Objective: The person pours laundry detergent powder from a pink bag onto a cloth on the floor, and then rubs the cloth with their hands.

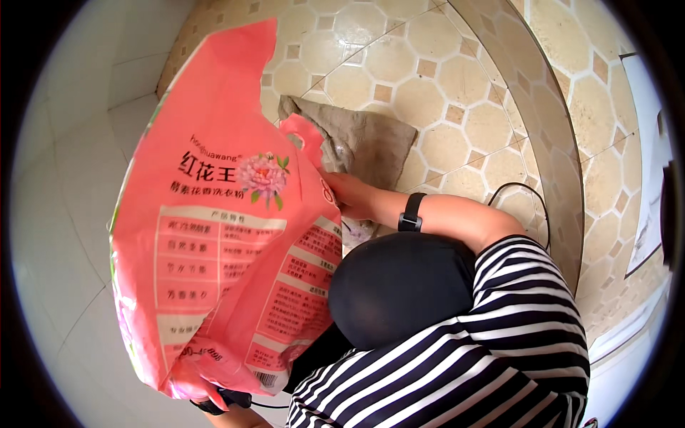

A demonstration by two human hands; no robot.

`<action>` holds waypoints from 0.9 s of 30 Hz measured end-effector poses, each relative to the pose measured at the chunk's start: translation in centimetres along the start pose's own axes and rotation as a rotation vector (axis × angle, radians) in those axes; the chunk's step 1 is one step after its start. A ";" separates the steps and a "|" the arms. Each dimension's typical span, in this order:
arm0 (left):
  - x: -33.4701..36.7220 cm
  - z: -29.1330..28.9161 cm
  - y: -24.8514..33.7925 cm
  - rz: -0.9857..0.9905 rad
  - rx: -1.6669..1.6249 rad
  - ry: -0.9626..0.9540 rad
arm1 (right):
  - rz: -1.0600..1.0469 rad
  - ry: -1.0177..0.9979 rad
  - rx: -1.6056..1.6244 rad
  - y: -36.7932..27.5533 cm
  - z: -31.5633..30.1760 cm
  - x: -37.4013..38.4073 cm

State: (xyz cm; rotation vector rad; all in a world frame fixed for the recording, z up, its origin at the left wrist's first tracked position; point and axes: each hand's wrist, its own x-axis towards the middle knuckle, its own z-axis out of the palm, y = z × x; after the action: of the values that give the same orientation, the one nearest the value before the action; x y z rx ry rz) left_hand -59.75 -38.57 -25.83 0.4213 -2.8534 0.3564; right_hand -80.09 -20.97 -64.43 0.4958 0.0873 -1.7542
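Observation:
A big pink plastic laundry powder bag (pixel 228 128) fills the left side of the head view, standing tall and tilted. A flower picture and printed panels cover its front. My right hand (pixel 348 194) is closed on the bag's right edge, just below a torn or cut-out strip. At the bottom corner, my left wrist (pixel 242 416) shows with a black band; the left hand is under the crumpled plastic, holding the bag from below, its fingers mostly hidden. The bag's contents cannot be seen.
Behind the bag, a grey-brown cloth (pixel 374 139) lies on the patterned tile floor (pixel 407 78). A raised tiled ledge (pixel 553 128) curves along the right. White wall tiles (pixel 71 214) stand at left. My dark-clothed knee (pixel 399 289) is close to the bag. A thin black cable (pixel 524 184) loops beside my right arm.

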 end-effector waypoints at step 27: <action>1.3 1.0 -0.4 0.002 -0.017 -0.070 | -0.223 -0.019 -0.476 -2.6 1.2 6.1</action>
State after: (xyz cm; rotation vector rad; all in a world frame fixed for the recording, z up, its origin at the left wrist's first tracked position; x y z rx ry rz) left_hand -61.08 -39.52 -26.31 0.4355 -2.9224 0.3245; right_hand -83.82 -26.26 -66.18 0.1230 0.5503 -1.8746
